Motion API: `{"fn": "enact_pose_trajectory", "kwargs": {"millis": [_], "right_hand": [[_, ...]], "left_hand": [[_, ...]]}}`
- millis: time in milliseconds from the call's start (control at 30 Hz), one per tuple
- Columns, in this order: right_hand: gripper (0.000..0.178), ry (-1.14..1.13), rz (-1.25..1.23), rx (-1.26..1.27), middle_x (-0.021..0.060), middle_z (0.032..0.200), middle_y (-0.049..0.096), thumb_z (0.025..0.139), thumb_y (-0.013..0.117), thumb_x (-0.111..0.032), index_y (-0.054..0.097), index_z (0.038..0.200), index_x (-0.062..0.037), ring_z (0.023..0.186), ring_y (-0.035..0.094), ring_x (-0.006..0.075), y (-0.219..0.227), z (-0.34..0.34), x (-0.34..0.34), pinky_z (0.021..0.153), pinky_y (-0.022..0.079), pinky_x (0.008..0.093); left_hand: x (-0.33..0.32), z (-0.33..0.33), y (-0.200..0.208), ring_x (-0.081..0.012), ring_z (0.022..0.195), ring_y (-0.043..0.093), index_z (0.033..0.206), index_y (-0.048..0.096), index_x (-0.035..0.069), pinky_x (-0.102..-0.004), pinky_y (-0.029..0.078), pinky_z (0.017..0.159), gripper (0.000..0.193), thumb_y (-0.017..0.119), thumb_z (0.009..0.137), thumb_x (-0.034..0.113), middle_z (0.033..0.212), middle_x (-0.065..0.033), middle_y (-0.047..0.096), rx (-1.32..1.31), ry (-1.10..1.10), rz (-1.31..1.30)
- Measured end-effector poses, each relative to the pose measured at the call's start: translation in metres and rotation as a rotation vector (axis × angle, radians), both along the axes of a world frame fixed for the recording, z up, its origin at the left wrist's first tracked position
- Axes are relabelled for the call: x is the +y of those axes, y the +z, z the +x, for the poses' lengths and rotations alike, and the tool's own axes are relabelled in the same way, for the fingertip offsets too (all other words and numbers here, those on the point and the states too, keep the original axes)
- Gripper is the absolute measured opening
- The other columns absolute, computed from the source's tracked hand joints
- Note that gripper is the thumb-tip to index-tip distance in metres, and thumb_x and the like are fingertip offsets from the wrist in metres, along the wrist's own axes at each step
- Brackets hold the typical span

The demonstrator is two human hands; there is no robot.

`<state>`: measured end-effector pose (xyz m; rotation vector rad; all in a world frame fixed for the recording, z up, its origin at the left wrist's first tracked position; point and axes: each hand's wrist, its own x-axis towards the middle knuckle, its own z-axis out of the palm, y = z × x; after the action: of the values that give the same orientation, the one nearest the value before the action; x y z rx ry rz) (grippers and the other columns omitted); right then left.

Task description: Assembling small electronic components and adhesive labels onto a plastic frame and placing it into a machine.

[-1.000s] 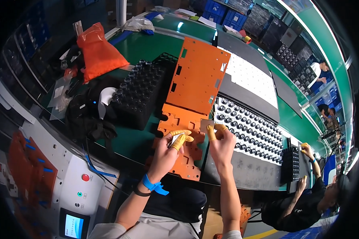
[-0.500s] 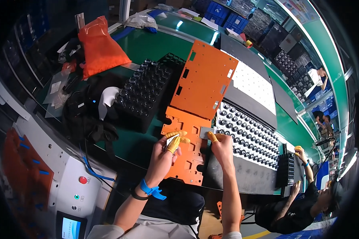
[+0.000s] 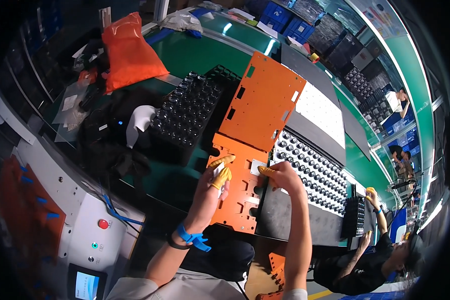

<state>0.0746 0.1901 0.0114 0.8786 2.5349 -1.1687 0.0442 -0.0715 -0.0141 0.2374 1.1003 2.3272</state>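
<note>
My right hand (image 3: 287, 179), with yellow finger cots, pinches a small pale square plate (image 3: 256, 166) over the right edge of an orange fixture base (image 3: 235, 202). Whether the plate rests on the base or hovers above it I cannot tell. To its left, my left hand (image 3: 205, 197), also in yellow finger cots and with a blue strap at the wrist, is closed around small whitish flat pieces (image 3: 218, 170), mostly hidden by the fingers. Recesses and cut-outs mark the base. Its orange perforated cover panel (image 3: 262, 102) adjoins the far side.
A white board with rows of black round parts (image 3: 312, 170) lies right of the base. Left are a black tray of clear cups (image 3: 185, 110) and an orange bag (image 3: 130, 52). A control box with a red button (image 3: 103, 224) stands near left. Another person (image 3: 355, 267) works at right.
The view has shifted a little. My right wrist has bent more, and the pale plate sits slightly farther left over the base. My left hand still grips its pieces.
</note>
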Motion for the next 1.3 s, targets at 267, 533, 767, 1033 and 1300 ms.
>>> {"fn": "enact_pose_trajectory", "kwargs": {"millis": [267, 533, 767, 1033, 1300], "right_hand": [[0.02, 0.237, 0.909, 0.186, 0.023, 0.073, 0.071, 0.082, 0.074, -0.017, 0.074, 0.083, 0.0026, 0.073, 0.072, 0.0413, 0.029, -0.026, -0.041, 0.065, 0.057, 0.049], [0.017, 0.378, 0.683, 0.848, 0.0144, 0.087, 0.072, 0.091, 0.071, -0.021, 0.074, 0.099, -0.0061, 0.08, 0.071, 0.0374, 0.07, -0.133, -0.138, 0.071, 0.057, 0.0456], [0.029, 0.255, 0.741, 0.975, 0.0184, 0.092, 0.07, 0.087, 0.076, -0.02, 0.074, 0.112, -0.0055, 0.086, 0.068, 0.0353, 0.026, -0.22, -0.121, 0.078, 0.055, 0.044], [0.03, 0.361, 0.495, 0.871, 0.0223, 0.099, 0.071, 0.084, 0.076, -0.018, 0.073, 0.105, 0.0034, 0.094, 0.07, 0.0375, 0.043, -0.229, -0.121, 0.084, 0.057, 0.046], [0.025, 0.184, -0.021, 1.187, 0.0102, 0.092, 0.072, 0.088, 0.074, -0.001, 0.065, 0.11, 0.0041, 0.08, 0.07, 0.0157, 0.069, -0.145, -0.148, 0.075, 0.056, 0.0294]], "left_hand": [[0.002, 0.004, -0.027, -0.0092, 0.08, 0.055, 0.149, 0.051, 0.004, -0.0257, 0.045, 0.067, 0.054, 0.046, 0.109, 0.04, 0.099, 0.001, 0.06, -0.174, -0.173, 0.239], [-0.016, 0.014, -0.036, -0.0086, 0.075, 0.058, 0.128, 0.062, 0.008, -0.0242, 0.043, 0.063, 0.047, 0.045, 0.109, 0.047, 0.09, -0.0002, 0.065, -0.336, -0.123, 0.229], [-0.01, 0.02, -0.024, -0.0041, 0.079, 0.057, 0.136, 0.063, 0.013, -0.0203, 0.045, 0.068, 0.037, 0.064, 0.104, 0.032, 0.09, 0.0049, 0.06, -0.233, -0.101, 0.189], [-0.013, 0.019, -0.021, -0.0027, 0.076, 0.052, 0.131, 0.065, 0.009, -0.0197, 0.042, 0.067, 0.035, 0.066, 0.103, 0.03, 0.087, 0.0056, 0.058, -0.19, -0.119, 0.204], [-0.02, 0.004, -0.044, -0.0076, 0.085, 0.059, 0.143, 0.057, 0.004, -0.0232, 0.047, 0.072, 0.055, 0.048, 0.108, 0.045, 0.104, 0.0018, 0.066, -0.101, -0.251, 0.28]]}}
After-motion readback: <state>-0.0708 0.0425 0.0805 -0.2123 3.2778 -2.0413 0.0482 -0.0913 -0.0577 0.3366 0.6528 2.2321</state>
